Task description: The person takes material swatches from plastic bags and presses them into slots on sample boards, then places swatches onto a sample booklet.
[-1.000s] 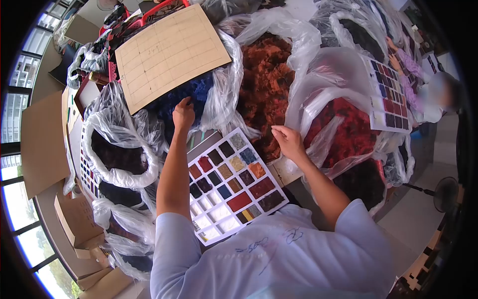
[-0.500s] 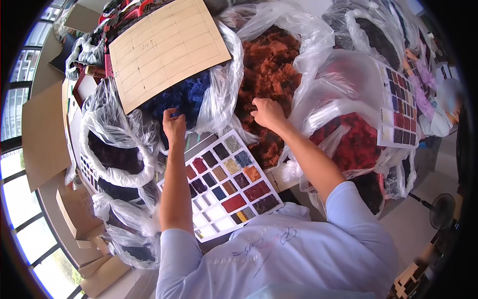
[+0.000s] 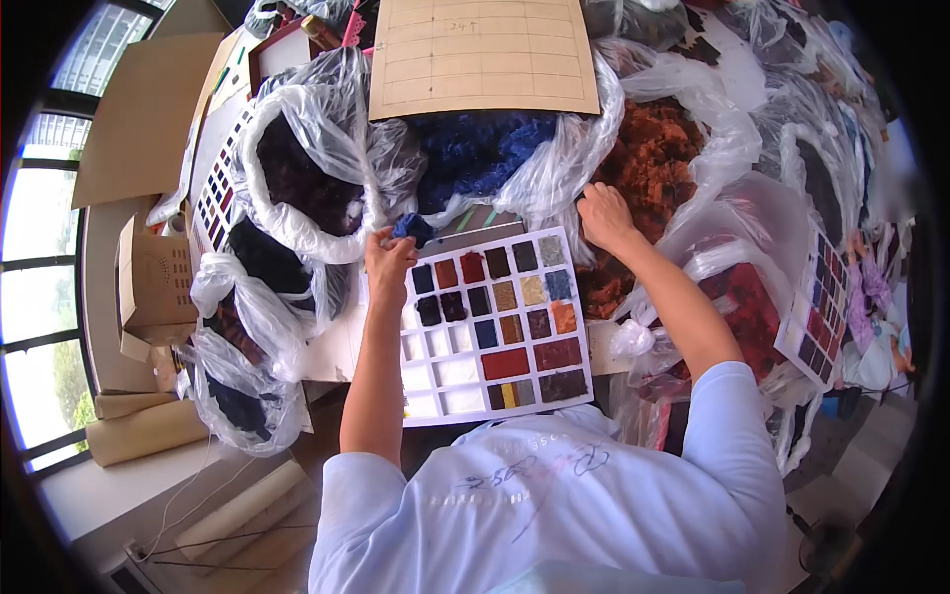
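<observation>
My left hand [image 3: 389, 259] is closed on a small tuft of dark blue fibre [image 3: 413, 230], just above the top left corner of a white sample board [image 3: 455, 371]. Coloured squares fill much of the board; several cells at its lower left are white. My right hand [image 3: 606, 218] has its fingers curled together at the left edge of the rust-orange fibre [image 3: 653, 158]; whatever they hold, if anything, is hidden. Behind the board lies a bag of blue fibre [image 3: 480, 148], partly covered by a beige gridded card [image 3: 485, 59].
Plastic bags of dark fibre [image 3: 302, 173] stand at the left and red fibre [image 3: 742, 307] at the right. Another swatch board [image 3: 816, 307] leans near a co-worker's sleeve [image 3: 871, 287]. Cardboard boxes [image 3: 158, 277] and windows are at the far left.
The view has turned left. My left hand has come away from the blue fibre bag with a tuft in its fingers. My right hand has moved to the orange fibre's left edge.
</observation>
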`<control>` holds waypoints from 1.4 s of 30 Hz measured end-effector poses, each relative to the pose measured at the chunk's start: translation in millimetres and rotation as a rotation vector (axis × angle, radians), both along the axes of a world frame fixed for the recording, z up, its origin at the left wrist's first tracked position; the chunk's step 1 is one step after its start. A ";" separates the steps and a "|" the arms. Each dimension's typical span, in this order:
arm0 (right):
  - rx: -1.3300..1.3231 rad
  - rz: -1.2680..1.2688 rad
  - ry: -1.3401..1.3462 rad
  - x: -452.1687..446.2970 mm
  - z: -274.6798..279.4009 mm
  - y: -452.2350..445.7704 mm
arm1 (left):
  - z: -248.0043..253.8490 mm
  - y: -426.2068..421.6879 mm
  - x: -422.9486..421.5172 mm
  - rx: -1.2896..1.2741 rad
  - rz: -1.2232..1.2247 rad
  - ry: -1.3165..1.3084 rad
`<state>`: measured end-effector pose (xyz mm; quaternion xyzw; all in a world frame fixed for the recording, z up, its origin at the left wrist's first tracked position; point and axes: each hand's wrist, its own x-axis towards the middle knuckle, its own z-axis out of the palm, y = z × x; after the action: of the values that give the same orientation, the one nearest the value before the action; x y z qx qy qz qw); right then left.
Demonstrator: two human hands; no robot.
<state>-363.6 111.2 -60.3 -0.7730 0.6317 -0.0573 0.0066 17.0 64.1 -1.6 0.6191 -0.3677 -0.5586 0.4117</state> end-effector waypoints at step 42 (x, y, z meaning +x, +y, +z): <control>0.490 1.154 -0.177 616.5 9.8 232.8 | -104.7 467.6 373.7 0.208 0.881 -0.118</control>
<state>252.9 344.0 -50.5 -0.9576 0.1051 0.0379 0.2655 390.8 531.6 -106.3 0.7854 -0.0341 -0.3277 0.5240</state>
